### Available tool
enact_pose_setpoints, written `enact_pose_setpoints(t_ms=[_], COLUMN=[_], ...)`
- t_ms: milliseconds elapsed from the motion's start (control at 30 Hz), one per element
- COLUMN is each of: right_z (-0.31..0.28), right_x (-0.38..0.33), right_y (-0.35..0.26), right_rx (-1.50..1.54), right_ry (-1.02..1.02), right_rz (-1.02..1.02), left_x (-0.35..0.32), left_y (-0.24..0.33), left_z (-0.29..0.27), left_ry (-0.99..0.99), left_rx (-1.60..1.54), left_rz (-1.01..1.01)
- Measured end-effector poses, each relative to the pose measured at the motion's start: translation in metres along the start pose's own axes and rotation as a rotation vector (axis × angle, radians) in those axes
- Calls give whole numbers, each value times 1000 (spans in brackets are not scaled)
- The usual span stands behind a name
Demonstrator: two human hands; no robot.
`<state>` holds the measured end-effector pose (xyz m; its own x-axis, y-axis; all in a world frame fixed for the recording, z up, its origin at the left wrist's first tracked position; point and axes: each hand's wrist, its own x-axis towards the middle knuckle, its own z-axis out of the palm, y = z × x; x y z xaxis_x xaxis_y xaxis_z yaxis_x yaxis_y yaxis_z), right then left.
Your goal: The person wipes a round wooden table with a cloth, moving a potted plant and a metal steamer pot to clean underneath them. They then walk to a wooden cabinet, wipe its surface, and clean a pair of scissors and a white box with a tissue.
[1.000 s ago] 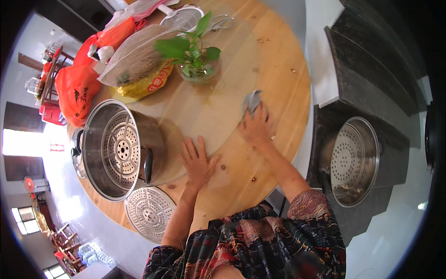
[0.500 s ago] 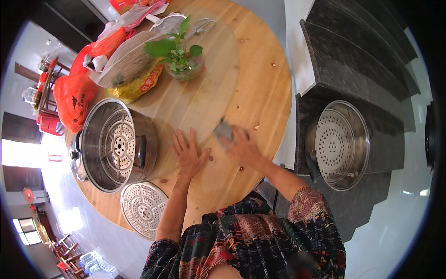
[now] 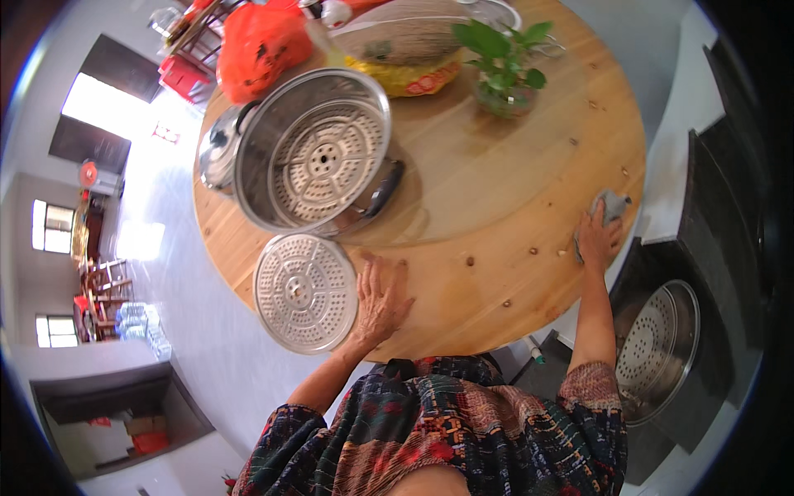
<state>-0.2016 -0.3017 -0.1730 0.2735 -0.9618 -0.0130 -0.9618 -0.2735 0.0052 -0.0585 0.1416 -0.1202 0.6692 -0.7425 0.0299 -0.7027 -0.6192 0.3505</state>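
One rag [image 3: 614, 205] at the table's [image 3: 513, 223] four o'clock, I note, is grasped under the right hand [image 3: 596, 237]. At six, the left hand [image 3: 382, 304] lies loose-fingered, empty, apparently for support.

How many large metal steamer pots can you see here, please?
2: one pot on the left of the wooden table, the other pot on the dark step at right. Others could be hidden.

The gray cloth [image 3: 613, 205] was small and crumpled. It lay at the right of the frame, by the edge of the round, light brown wooden table [image 3: 447, 293], which filled the middle.
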Motion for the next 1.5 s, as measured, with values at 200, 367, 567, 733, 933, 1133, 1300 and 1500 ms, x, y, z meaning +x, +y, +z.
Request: enact_pose_setpoints(t_ms=[200, 367, 567, 733, 933, 1133, 1300, 1500], right_z=[4, 16, 19, 21, 7, -15, -18, -30], right_x=[-52, -111, -190, -241, -317, -409, -400, -354], right_y=[-18, -47, -98, -140, -181, -173, -135, -80], right_rx=[-31, -25, 25, 38, 168, 365, 391, 372], right_ry=[-103, -73, -20, 34, 203, 141, 54, 119], right_rz=[-15, -62, -191, -264, -541, -997, -1088, -792], left_x=[-30, -56, -97, -129, -147, -157, -171, -162], left_y=[-13, -40, -112, -165, -200, -234, -266, -282], left_z=[-6, -27, -52, -61, -51, -26, -11, 6], left_ry=[53, 181, 364, 406, 582, 541, 586, 623], left_rx=[-158, -187, -154, -125, -160, -200, -466, -774], left_rz=[70, 50, -169, -302, -581, -687, -612, -723])
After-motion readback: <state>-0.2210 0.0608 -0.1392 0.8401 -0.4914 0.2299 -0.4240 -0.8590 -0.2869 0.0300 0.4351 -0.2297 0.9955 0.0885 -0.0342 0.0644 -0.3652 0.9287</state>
